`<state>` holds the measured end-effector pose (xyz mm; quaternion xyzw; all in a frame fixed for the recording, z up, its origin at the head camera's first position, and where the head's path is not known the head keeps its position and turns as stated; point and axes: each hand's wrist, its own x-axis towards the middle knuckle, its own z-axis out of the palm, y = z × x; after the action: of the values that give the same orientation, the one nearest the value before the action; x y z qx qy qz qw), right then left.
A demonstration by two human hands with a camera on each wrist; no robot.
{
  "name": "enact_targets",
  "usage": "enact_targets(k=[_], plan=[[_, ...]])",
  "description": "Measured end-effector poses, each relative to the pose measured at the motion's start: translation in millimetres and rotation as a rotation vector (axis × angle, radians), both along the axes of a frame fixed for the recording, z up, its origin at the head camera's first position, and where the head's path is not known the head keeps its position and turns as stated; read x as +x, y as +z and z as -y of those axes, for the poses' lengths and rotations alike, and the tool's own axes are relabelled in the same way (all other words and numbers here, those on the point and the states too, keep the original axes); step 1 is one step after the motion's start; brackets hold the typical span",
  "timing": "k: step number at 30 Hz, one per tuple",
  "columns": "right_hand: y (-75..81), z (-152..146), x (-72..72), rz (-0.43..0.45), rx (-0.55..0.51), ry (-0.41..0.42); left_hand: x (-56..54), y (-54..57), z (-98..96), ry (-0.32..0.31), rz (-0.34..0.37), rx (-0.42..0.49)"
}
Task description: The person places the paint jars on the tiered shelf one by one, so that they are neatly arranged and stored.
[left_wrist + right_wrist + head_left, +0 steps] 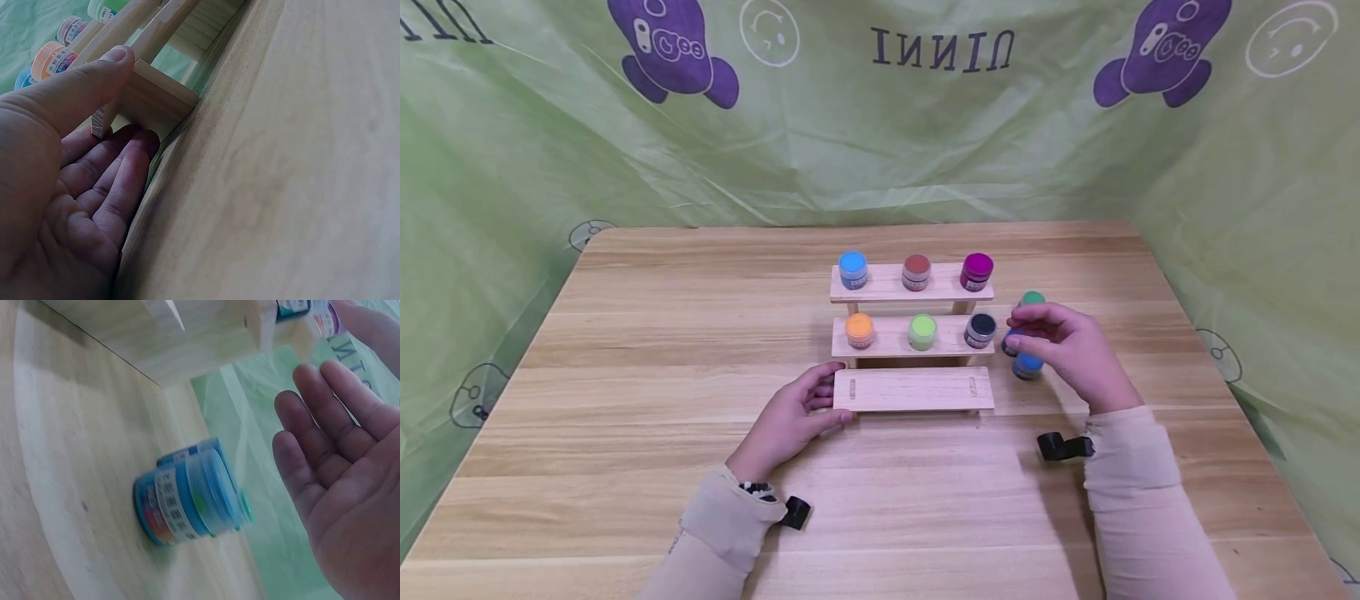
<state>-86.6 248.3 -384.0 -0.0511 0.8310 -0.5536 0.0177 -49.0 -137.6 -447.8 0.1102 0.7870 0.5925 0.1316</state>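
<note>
A three-tier wooden display stand (913, 389) stands on the table. My left hand (793, 414) grips the left end of its lowest step, thumb at the front edge and fingers around the end. That step's top is bare. On the middle tier sit an orange paint jar (860, 331), a light green one (922, 332) and a black one (981, 330). My right hand (1072, 350) hovers right of the stand, fingers spread apart and holding nothing. Just beneath its fingertips are a blue paint jar (1027, 367), a second blue jar partly hidden, and a green-topped jar (1033, 297).
The top tier holds a light blue jar (853, 271), a reddish-brown jar (916, 272) and a purple jar (977, 272). Around the wooden table (647, 333) hangs a green printed curtain (880, 142) at the back and sides. Black camera mounts sit at both wrists.
</note>
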Motion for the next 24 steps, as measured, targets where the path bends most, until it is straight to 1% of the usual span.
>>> enact_targets(k=[6,15,18,24], plan=[[2.2,-8.6,1.1,0.041,0.043,-0.007,0.6,1.6,-0.3,0.001,0.007,0.004],[2.8,-19.3,2.2,0.042,0.116,-0.02,0.7,2.6,-0.4,0.001,0.01,0.001],[1.8,-22.7,1.7,0.043,0.119,-0.017,0.6,2.4,-0.3,0.0,0.008,-0.001],[-0.6,-28.0,0.0,0.057,0.09,-0.015,0.3,0.1,-0.3,-0.006,-0.006,0.001]])
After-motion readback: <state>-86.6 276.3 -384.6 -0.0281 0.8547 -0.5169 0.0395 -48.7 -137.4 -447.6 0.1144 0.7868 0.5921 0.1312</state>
